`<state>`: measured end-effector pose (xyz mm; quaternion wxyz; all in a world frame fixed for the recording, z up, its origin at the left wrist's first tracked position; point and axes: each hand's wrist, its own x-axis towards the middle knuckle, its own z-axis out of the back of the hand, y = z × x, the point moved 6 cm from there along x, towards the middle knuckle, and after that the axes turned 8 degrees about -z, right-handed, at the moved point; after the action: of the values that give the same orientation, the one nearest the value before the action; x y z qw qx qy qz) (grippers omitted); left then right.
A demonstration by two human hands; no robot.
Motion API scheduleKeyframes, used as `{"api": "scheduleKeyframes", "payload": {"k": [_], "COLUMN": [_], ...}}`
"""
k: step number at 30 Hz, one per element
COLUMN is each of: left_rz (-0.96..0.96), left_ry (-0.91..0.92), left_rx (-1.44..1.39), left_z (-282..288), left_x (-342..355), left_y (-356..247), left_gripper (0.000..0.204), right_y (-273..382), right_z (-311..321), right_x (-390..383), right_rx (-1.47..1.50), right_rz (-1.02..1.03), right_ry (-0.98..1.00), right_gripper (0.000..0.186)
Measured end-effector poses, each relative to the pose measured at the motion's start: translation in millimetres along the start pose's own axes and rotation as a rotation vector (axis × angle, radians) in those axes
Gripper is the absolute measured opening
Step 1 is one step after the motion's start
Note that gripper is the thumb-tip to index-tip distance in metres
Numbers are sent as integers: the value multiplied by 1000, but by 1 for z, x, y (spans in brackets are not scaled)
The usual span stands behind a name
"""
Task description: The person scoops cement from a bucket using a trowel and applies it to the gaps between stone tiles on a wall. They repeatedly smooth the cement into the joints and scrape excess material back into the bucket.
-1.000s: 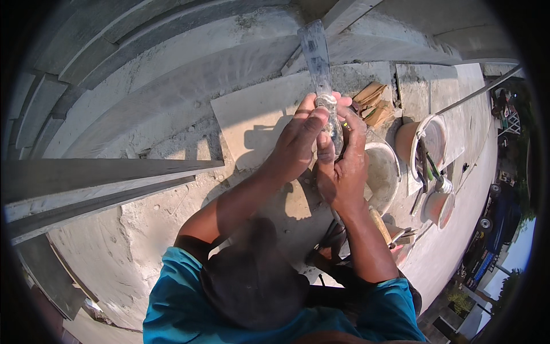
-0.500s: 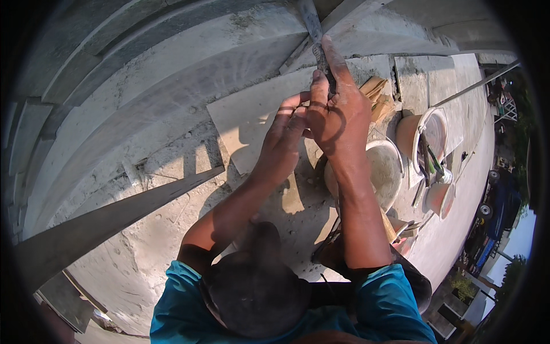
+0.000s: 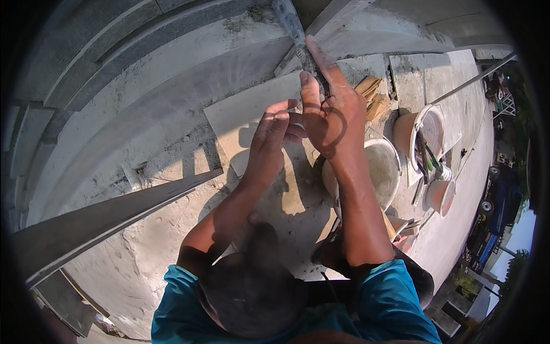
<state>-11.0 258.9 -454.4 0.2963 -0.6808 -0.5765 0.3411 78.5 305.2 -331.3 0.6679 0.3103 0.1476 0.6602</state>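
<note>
Because the right hand (image 3: 335, 117) had its index finger stretched along a flat-bladed scraper (image 3: 294, 33), we judged that this grip was meant for steering — finger guiding, thumb alongside, the rest of the hand closed around the handle. The scraper pointed up and away, its blade near a pale slanting beam (image 3: 332, 18) and the wall (image 3: 172, 89); whether it touched either, we could not tell. We saw nothing gripped in the left hand (image 3: 268, 137): its fingers hung loosely bent close beside the right hand, perhaps placed there as ready support, though we could not make out firm contact.

To the right stood a pale bucket (image 3: 385, 172), within easy reach, we thought, and beyond it a white-rimmed bucket (image 3: 404, 135) with long-handled tools (image 3: 425, 152) leaning upright — presumably so their handles could be grasped quickly. Crumpled brown paper (image 3: 375, 100) lay just behind the buckets.
</note>
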Motion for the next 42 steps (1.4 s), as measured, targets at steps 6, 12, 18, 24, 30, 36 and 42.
{"api": "scheduleKeyframes", "payload": {"k": [6, 12, 18, 24, 30, 36, 42], "left_rz": [-22, -10, -9, -70, -78, -66, -63], "left_ry": [26, 39, 43, -33, -40, -61, -32], "left_rx": [14, 58, 55, 32, -32, 1, -25], "left_z": [-2, 1, 2, 9, 15, 19, 19], "left_x": [0, -3, -4, -9, -11, -15, -15], "left_y": [1, -1, 3, -2, 4, 1, 10], "left_gripper": [46, 49, 55, 50, 45, 45, 46], "right_y": [-3, -5, -2, -1, 0, -6, -16], "right_z": [10, 6, 8, 4, -14, -29, -41], "right_x": [-10, 3, 5, 4, 0, -5, -6], "right_rx": [25, -32, -52, -53, 170, 414, 494], "right_rz": [-37, -78, -96, -85, -137, -263, -273], "right_ry": [-78, -96, -93, -28, -21, 114, 99], "right_gripper": [41, 41, 43, 44, 48, 49, 49]}}
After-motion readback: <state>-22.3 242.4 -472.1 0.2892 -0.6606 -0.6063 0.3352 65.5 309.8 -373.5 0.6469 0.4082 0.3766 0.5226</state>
